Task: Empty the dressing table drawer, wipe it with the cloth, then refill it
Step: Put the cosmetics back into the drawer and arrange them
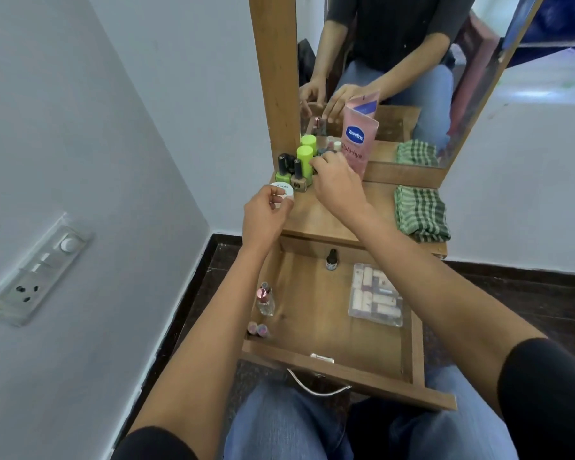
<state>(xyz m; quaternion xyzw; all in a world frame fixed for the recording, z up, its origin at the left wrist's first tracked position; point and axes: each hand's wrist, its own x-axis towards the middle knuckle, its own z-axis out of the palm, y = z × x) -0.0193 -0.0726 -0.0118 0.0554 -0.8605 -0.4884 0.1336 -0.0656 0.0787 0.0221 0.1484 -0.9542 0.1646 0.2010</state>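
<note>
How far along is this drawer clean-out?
Emptying looks partly done: nail polish bottles and a Vaseline tube stand on the tabletop. In hand: the left hand holds a white jar, the right hand reaches among the bottles. Left: a perfume bottle, a clear packet and more lie in the drawer; the folded cloth awaits wiping, then refilling.

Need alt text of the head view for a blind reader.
A person's left hand holds a white jar by the table top while the right hand reaches among nail polishes. The open drawer holds a clear packet and small bottles; a checked cloth lies folded.
</note>
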